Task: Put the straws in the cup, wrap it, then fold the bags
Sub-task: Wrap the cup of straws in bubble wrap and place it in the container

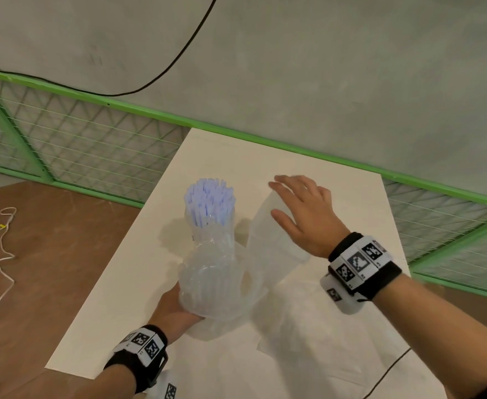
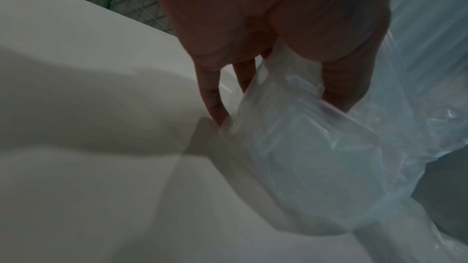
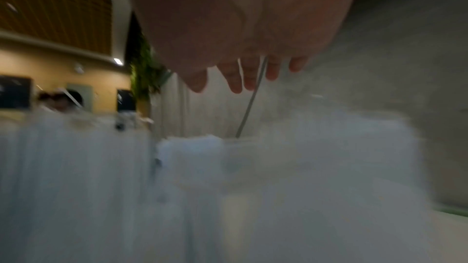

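Observation:
A clear plastic cup (image 1: 210,286) wrapped in clear film leans over the white table (image 1: 138,272), with a bundle of pale blue straws (image 1: 210,203) sticking out of its mouth. My left hand (image 1: 176,308) grips the wrapped cup from the near left side. In the left wrist view the fingers (image 2: 211,95) curl behind the crinkled film (image 2: 303,157). A loose sheet of the film (image 1: 268,234) rises to the right of the cup. My right hand (image 1: 297,208) is spread flat against that sheet, fingers straight. The right wrist view is blurred.
More clear plastic bags (image 1: 308,355) lie flat over the near right part of the table. A green mesh fence (image 1: 72,145) runs behind the table. A white cord (image 1: 0,254) lies on the brown floor at left, and a black cable (image 1: 386,372) crosses the near right.

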The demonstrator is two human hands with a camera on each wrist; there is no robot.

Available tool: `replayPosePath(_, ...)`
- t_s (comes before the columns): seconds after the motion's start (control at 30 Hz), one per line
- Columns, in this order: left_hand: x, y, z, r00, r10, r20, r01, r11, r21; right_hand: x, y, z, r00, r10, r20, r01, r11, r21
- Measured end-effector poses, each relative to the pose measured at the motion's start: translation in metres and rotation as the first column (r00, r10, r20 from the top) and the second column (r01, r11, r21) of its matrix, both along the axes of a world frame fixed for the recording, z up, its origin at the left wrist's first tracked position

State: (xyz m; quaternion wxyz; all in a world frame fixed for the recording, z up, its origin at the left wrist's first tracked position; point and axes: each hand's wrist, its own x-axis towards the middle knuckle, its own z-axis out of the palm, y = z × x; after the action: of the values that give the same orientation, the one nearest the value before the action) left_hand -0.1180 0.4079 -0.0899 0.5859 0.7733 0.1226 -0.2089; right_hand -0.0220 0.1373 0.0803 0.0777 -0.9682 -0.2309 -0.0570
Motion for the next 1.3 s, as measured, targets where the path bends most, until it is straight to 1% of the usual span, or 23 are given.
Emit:
replayPosePath(0.03,-0.001,0.0,-0.001,1.0,0.003,0.003,-0.002,1.0,-0.004,-0.006,0.015,0.004,0.997,0.062,0.037,-0.064,0.996,0.064)
replayPosePath(0.07,-0.002,0.0,0.0,1.0,0.009,0.001,-0.009,1.0,-0.011,-0.011,0.03,0.006,0.991,0.13,0.03,-0.132,0.986,0.101)
replayPosePath(0.1,-0.003,0.0,0.0,1.0,0.014,-0.002,-0.014,1.0,-0.02,-0.017,0.045,0.006,0.983,0.181,-0.027,-0.177,0.978,0.111)
replayPosePath(0.13,-0.004,0.001,0.0,1.0,0.02,-0.004,-0.02,1.0,-0.024,-0.022,0.059,0.006,0.975,0.198,-0.106,-0.188,0.977,0.099)
replayPosePath(0.2,-0.006,0.002,0.0,1.0,0.03,-0.006,-0.03,0.999,-0.028,-0.03,0.077,0.003,0.965,0.148,-0.217,-0.143,0.989,0.041)
replayPosePath(0.27,-0.008,0.003,0.0,0.999,0.032,-0.003,-0.032,0.999,-0.034,-0.034,0.085,-0.006,0.961,0.083,-0.264,-0.086,0.996,-0.003)
replayPosePath(0.37,-0.012,0.006,0.002,0.998,0.044,-0.034,-0.046,0.998,-0.051,-0.038,0.089,-0.021,0.937,0.048,-0.345,-0.045,0.999,0.018)
replayPosePath(0.43,-0.014,0.008,0.002,0.997,0.059,-0.058,-0.065,0.993,-0.101,-0.036,0.09,-0.026,0.911,0.042,-0.41,-0.021,0.998,0.054)
replayPosePath(0.5,-0.016,0.01,0.001,0.997,0.057,-0.051,-0.064,0.989,-0.136,-0.033,0.091,-0.028,0.889,0.05,-0.456,0.005,0.993,0.118)
replayPosePath(0.63,-0.016,0.014,-0.001,0.999,0.038,-0.037,-0.043,0.988,-0.146,-0.02,0.084,-0.038,0.838,0.148,-0.525,0.029,0.949,0.315)
replayPosePath(0.77,-0.017,0.014,0.004,1.0,0.021,-0.022,-0.024,0.991,-0.135,-0.014,0.081,-0.053,0.854,0.232,-0.465,-0.018,0.908,0.419)
replayPosePath(0.9,-0.017,0.015,0.004,0.999,0.023,-0.024,-0.025,0.992,-0.125,-0.011,0.08,-0.058,0.867,0.268,-0.421,-0.066,0.898,0.435)
replayPosePath(1.03,-0.016,0.017,0.001,1.0,0.018,-0.023,-0.02,0.995,-0.103,-0.014,0.078,-0.055,0.87,0.258,-0.419,-0.02,0.87,0.493)
replayPosePath(1.2,-0.015,0.018,0.001,1.0,0.013,-0.01,-0.014,0.996,-0.084,-0.026,0.074,-0.059,0.902,0.245,-0.356,0.003,0.819,0.573)
replayPosePath(1.3,-0.014,0.017,0.002,1.0,0.01,0.004,-0.01,0.996,-0.086,-0.036,0.075,-0.064,0.916,0.24,-0.322,0.026,0.765,0.644)
